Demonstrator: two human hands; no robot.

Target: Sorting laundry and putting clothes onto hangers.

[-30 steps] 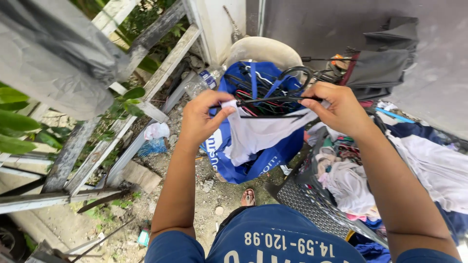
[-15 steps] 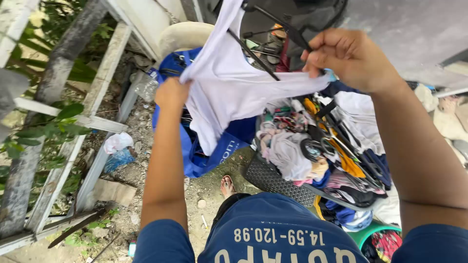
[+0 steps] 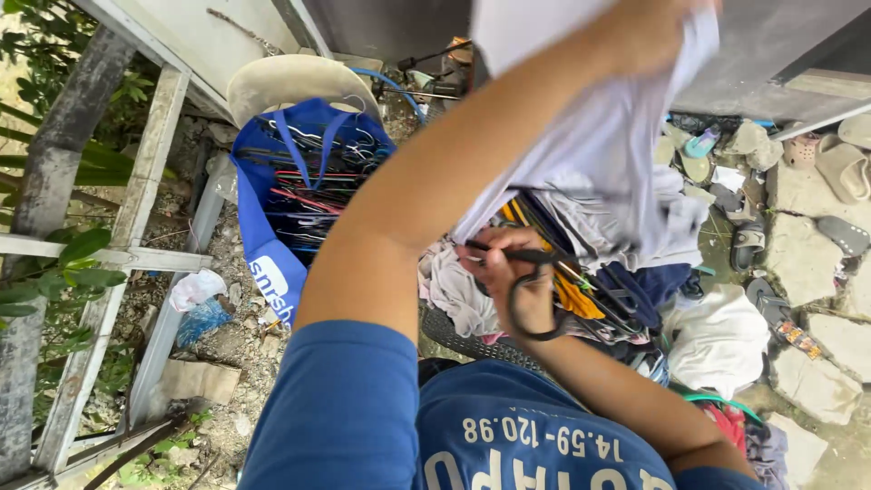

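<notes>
While I'm lifting the white garment (image 3: 599, 136) high with my left hand (image 3: 653, 36), fingers bunched into the cloth, my right hand (image 3: 508, 272) is pinching a black hanger (image 3: 526, 299) over the laundry basket (image 3: 472, 336). I'm thinking: keep the neckline spread, feeding the hanger in slowly.

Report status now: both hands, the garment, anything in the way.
Left hand raised, gripping white garment. Right hand low, holding black hanger. Laundry basket underneath; left arm blocks part of view.
</notes>
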